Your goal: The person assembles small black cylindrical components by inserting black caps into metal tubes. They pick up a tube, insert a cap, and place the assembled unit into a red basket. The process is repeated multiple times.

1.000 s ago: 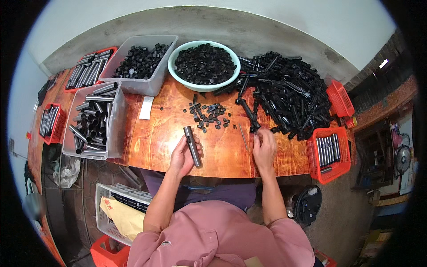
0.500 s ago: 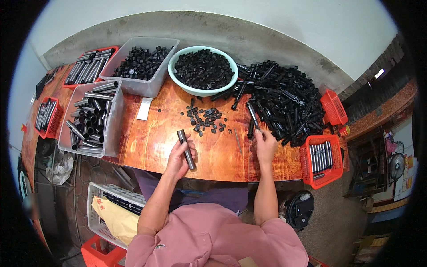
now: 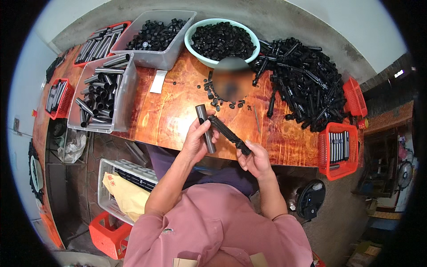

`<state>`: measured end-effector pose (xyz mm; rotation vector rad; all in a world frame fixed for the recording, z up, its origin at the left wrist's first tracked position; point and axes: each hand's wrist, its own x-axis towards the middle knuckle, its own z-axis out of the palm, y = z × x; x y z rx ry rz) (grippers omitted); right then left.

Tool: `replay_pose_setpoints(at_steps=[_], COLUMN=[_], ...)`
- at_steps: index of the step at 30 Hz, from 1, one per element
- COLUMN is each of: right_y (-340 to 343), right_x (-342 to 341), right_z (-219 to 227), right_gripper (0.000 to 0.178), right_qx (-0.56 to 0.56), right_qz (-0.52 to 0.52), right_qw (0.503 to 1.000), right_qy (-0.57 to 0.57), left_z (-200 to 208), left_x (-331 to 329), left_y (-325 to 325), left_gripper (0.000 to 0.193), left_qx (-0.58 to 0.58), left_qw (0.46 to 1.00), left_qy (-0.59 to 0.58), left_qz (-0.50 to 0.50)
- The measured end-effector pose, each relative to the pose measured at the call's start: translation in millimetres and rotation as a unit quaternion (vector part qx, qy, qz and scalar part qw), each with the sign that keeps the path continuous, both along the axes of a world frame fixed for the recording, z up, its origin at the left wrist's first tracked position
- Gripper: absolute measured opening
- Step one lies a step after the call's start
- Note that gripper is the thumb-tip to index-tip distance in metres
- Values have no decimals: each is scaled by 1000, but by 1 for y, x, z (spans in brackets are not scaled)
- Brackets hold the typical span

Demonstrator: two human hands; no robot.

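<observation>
Over the near edge of the wooden desk (image 3: 178, 115), our left hand (image 3: 199, 141) has its grip clenched around a dark metal tube (image 3: 205, 128), held nearly upright. Our right hand (image 3: 255, 159) grasps the lower end of a black plastic rod (image 3: 228, 133), whose upper end touches the tube. Behind lie a pile of black rods (image 3: 307, 84) and a green bowl (image 3: 221, 39) of caps.

Even, bright daylight is being cast with soft shadows, while edges are being bent and darkened by fisheye distortion.
</observation>
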<state>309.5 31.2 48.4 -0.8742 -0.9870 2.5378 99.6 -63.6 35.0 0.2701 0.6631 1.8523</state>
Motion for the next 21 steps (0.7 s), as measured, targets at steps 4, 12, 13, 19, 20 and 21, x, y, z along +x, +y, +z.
replay_pose_setpoints(at_steps=[4, 12, 13, 19, 20, 21], right_y=[-4, 14, 16, 28, 29, 30], right_x=[-8, -7, -5, 2, 4, 3], right_z=[-2, -6, -6, -6, -8, -10], right_gripper=[50, 51, 50, 43, 43, 42], right_qx=[-28, 189, 201, 293, 287, 283], right_qz=[-3, -68, -66, -53, -57, -61], right_qw=[1000, 979, 976, 950, 952, 954], right_qy=[-8, -36, -44, -100, -92, -82], left_z=[-7, -9, -9, -2, -2, -2], left_x=[-4, 7, 7, 15, 17, 18], left_y=[-3, -21, -23, -20, -21, -22], left_gripper=[36, 34, 32, 19, 20, 20], left_qx=[-11, -20, -9, -178, -196, -213], left_qw=[1000, 999, 1000, 964, 955, 945], left_qy=[-3, 26, 29, 192, 212, 234], left_qz=[20, 13, 3, -43, -62, -78])
